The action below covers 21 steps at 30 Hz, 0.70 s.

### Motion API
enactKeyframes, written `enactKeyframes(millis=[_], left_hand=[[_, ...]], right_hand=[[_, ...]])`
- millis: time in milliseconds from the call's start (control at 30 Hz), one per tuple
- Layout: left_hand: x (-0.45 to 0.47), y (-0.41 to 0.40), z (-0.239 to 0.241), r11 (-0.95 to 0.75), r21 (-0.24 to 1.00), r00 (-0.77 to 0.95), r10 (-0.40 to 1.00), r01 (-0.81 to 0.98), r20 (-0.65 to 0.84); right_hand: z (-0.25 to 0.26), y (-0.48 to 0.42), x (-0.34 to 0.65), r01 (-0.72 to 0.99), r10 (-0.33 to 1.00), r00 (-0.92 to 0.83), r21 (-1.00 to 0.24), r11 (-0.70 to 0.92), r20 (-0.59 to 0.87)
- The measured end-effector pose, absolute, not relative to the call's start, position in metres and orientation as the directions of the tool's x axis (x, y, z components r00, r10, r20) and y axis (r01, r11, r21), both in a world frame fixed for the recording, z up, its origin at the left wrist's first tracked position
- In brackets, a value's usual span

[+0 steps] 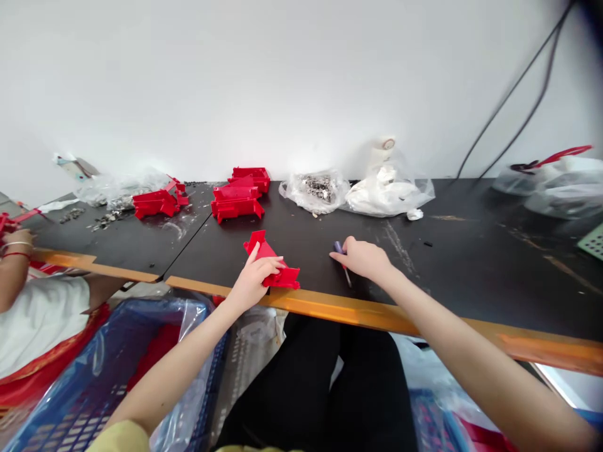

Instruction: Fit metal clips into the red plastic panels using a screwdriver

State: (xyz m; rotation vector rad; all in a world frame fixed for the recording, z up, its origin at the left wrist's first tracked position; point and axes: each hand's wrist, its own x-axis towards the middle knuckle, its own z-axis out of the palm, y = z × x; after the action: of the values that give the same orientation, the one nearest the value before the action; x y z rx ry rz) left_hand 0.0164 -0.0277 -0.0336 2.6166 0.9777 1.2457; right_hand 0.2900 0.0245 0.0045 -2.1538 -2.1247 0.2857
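My left hand (254,279) grips a red plastic part (285,277) at the front edge of the black table (461,263). Its fingers lie across the part and hide some of its middle. To the right, my right hand (365,257) is closed around the purple handle of a screwdriver (338,248). The metal shaft points down toward the tabletop, apart from the red part. Behind my left hand, several like red parts (238,207) sit stacked near the wall.
A clear bag of small metal pieces (320,188) stands beside a bag of white pieces (381,191) at the back. More red parts (157,202) lie left. A co-worker's arm (14,263) shows at far left. Below the table edge is a blue basket (117,320).
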Motion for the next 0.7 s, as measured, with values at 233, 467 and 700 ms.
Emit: enactKeyframes(millis=[233, 467, 700], left_hand=[[-0.023, -0.07, -0.032, -0.623, 0.352, 0.549, 0.782, 0.699, 0.293], [-0.024, -0.093, -0.044, -0.551, 0.345, 0.358, 0.797, 0.76, 0.487], [0.025, -0.103, -0.074, -0.325, 0.466, -0.14, 0.679, 0.823, 0.721]], right_hand=[[0.022, 0.011, 0.287, 0.901, 0.986, -0.132, -0.427, 0.078, -0.098], [0.025, -0.011, 0.27, 0.277, 0.935, -0.353, -0.953, 0.12, 0.015], [0.033, -0.015, 0.236, -0.19, 0.927, -0.145, -0.93, 0.316, 0.345]])
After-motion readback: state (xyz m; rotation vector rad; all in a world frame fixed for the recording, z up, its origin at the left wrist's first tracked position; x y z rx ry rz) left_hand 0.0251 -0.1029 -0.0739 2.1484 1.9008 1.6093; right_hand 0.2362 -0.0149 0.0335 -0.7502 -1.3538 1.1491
